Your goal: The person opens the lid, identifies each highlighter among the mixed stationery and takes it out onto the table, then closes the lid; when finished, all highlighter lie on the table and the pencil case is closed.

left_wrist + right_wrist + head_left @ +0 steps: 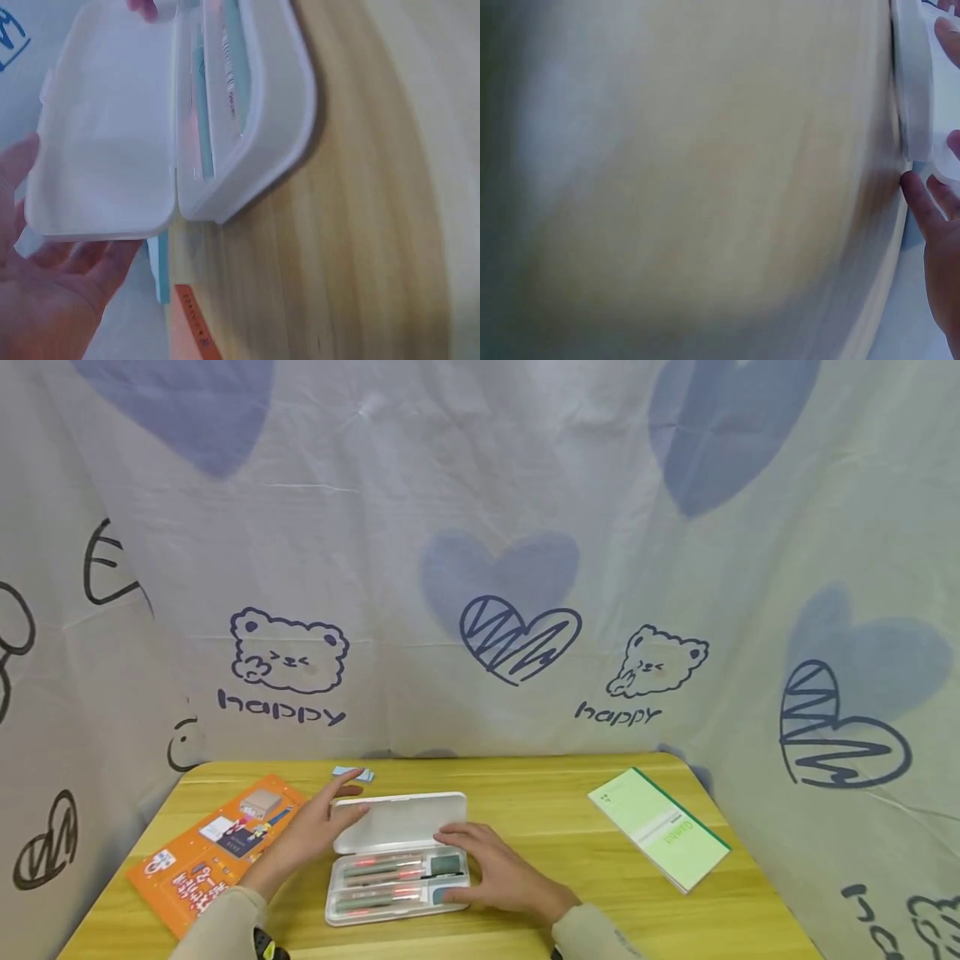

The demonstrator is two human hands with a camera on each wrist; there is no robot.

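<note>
Hands [498,872] flank an open white case [397,833] holding greenish pens [378,902].

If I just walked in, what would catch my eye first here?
Probably the patterned backdrop behind the table, printed with blue hearts and cartoon bears marked "happy". Next comes the open white pencil case with pens inside, toward the table's middle, then the bright orange book at left and pale green notebook at right.

An orange book [197,850] and green notebook [660,829] lie well apart.
</note>
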